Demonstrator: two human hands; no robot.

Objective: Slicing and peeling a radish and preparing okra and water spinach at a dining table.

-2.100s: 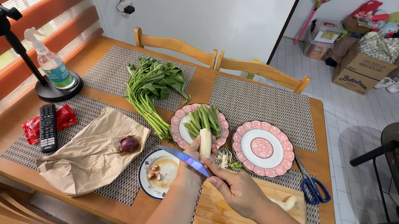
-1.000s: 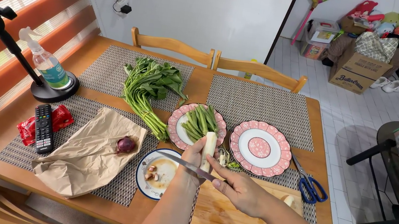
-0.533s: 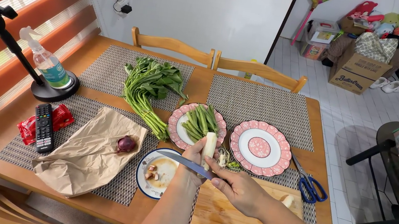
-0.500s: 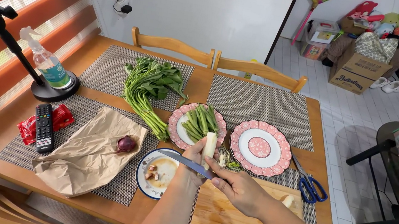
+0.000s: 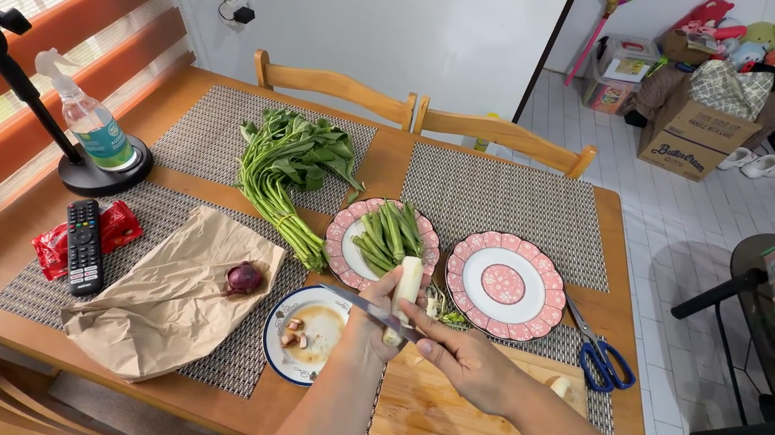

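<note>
I see one worktop (image 5: pixel 632 312), four mats and one board (image 5: pixel 459 430). Beyond the board sit three plates. Above the board's far edge, my left hand (image 5: pixel 373 322) has its fingers wrapped round one pale stalk (image 5: pixel 408 281); my right hand (image 5: pixel 468 365) grips one knife (image 5: pixel 365 308).

The wooden table (image 5: pixel 385 162) carries four woven placemats (image 5: pixel 501 203), a cutting board (image 5: pixel 449 428), blue-handled scissors (image 5: pixel 596 348), a round black stand base (image 5: pixel 100 177) and, on the mats, plates (image 5: pixel 504 286), greens (image 5: pixel 288 168), a paper bag (image 5: pixel 170 293) and a remote (image 5: pixel 83 246).
</note>
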